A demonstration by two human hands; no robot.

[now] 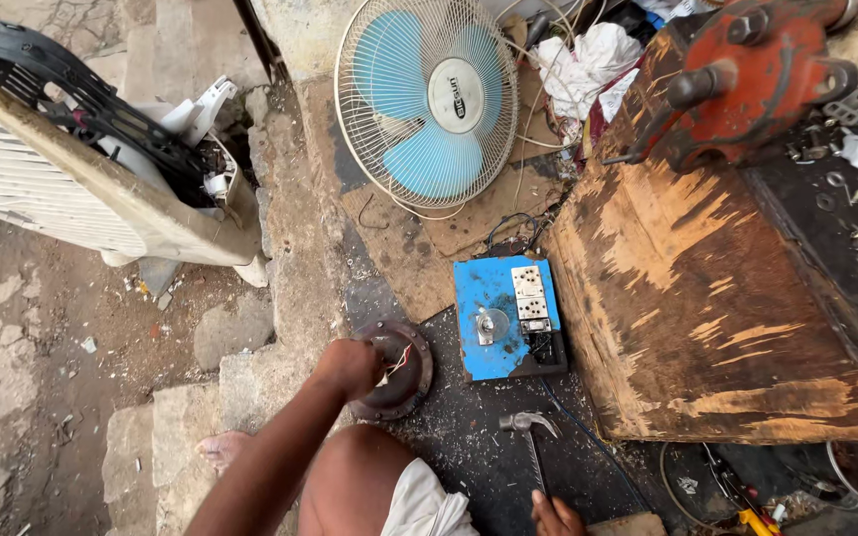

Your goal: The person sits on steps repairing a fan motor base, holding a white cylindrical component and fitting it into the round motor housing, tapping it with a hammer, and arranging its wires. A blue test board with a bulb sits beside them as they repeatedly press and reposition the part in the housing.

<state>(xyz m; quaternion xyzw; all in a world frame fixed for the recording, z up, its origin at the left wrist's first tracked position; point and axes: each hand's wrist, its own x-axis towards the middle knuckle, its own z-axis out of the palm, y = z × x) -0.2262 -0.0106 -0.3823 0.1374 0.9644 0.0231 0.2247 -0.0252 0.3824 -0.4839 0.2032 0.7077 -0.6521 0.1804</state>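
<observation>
Two hands of mine are in view, one busy and one barely showing. Far off to the upper left of my left hand (348,365), a dirty white cooler casing (42,179) lies tilted on the stone ground with a black fan guard (71,94) resting on it. My bare foot (222,449) sits on a stone step just below and to the left of that hand. The left hand itself is curled in a fist over the left rim of a round, dark motor housing (397,369), gripping it; red and pale wires (396,363) poke out just right of my knuckles. Well above the hand stands a table fan (427,97) with light blue blades behind a cream grille. To the right of the housing, close by, lies a blue switchboard (504,316) carrying a white socket and a round knob. Below it, a hammer (530,434) lies on the dark floor, its head up and its handle running down to my right hand (555,516). Only the fingertips of that hand show at the bottom edge, so I cannot tell whether it grips the handle. Right of everything rises a worn wooden surface (707,298) with a red vise (747,74) at its far end.
</observation>
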